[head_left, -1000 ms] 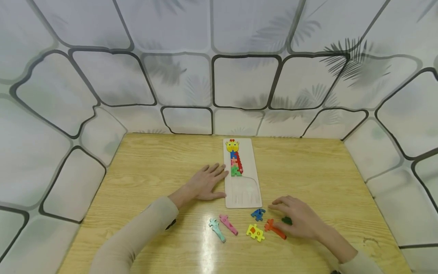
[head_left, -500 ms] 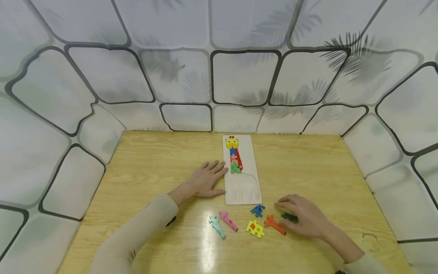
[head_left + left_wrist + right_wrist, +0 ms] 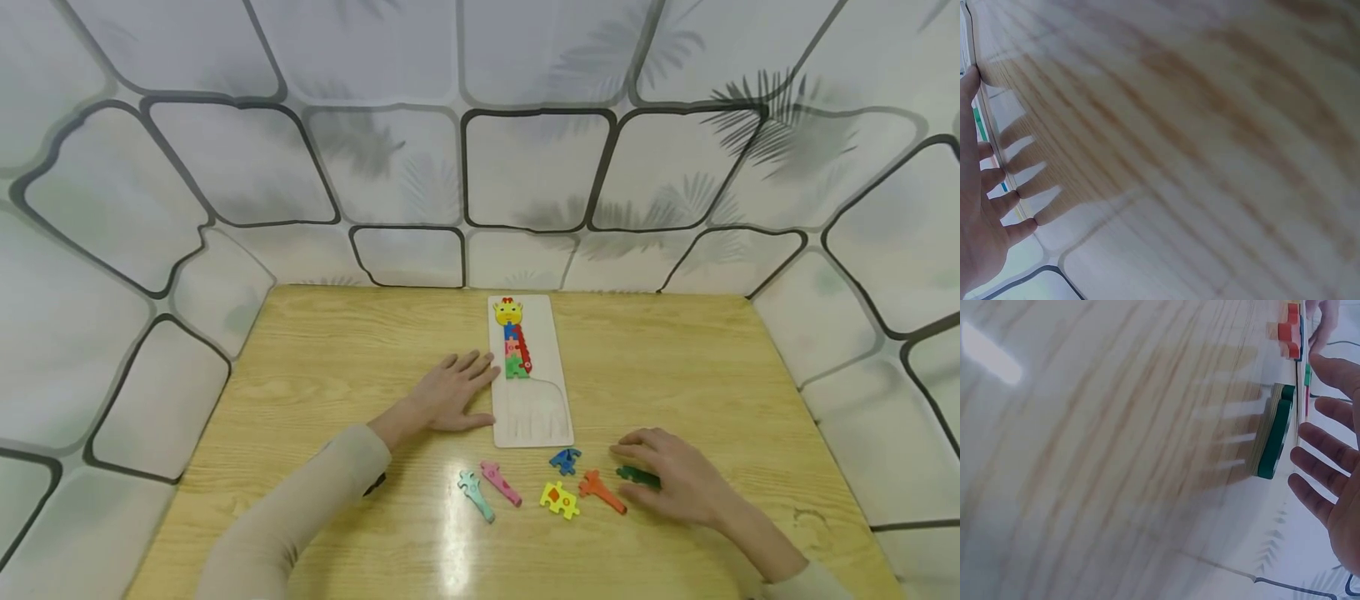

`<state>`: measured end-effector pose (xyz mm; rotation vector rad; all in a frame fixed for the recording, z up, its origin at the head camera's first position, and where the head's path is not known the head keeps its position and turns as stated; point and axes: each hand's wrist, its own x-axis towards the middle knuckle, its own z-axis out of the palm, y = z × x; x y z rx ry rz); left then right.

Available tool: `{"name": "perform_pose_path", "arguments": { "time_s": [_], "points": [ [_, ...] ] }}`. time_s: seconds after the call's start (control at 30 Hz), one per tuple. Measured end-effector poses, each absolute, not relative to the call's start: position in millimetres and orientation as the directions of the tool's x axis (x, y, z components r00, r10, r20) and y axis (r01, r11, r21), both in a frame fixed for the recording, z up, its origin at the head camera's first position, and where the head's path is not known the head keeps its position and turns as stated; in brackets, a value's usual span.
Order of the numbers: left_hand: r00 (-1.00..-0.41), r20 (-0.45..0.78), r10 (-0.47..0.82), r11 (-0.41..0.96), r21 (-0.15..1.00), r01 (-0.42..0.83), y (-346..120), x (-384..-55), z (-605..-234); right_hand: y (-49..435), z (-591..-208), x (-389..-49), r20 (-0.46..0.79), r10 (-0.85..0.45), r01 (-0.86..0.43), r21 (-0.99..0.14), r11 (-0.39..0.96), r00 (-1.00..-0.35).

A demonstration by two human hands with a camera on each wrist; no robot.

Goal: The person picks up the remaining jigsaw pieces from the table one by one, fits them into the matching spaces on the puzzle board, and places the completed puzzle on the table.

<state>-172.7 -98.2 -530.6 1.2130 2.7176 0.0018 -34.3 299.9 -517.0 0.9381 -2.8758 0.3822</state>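
My left hand (image 3: 448,398) lies with fingers spread, its fingertips and thumb at the left edge of a white puzzle board (image 3: 546,333). A giraffe's yellow head (image 3: 508,312) and several neck pieces sit in the board's upper part; below them is a bare recess with leg slots. My right hand (image 3: 675,477) hovers palm down over a dark green puzzle piece (image 3: 636,476), partly hidden by it in the head view. In the right wrist view the fingers (image 3: 1319,472) are spread and apart from the green piece (image 3: 1277,434), which lies on the table.
Loose puzzle pieces lie in front of the board: a blue one (image 3: 566,461), a yellow one (image 3: 559,500), an orange one (image 3: 602,492), a pink one (image 3: 500,483) and a mint one (image 3: 476,497). Patterned walls (image 3: 540,171) stand behind and beside the wooden table (image 3: 330,342).
My right hand has moved slightly right, away from the orange piece, and more of the dark green piece shows. The left hand stays at the board's edge.
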Motion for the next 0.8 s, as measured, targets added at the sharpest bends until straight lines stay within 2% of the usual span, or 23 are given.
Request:
{"name": "perform_pose_path", "arguments": {
  "time_s": [0.6,0.8],
  "points": [
    [-0.656,-0.116,0.746,0.665,0.077,0.743,-99,-172,-531,301,-524,-33,0.19,-0.574,-0.604,-0.209,0.769,-0.797],
    [-0.658,-0.115,0.744,0.667,0.08,0.741,-98,-172,-530,307,-524,-31,0.144,-0.56,-0.579,-0.215,0.787,-0.816]
  ]
}}
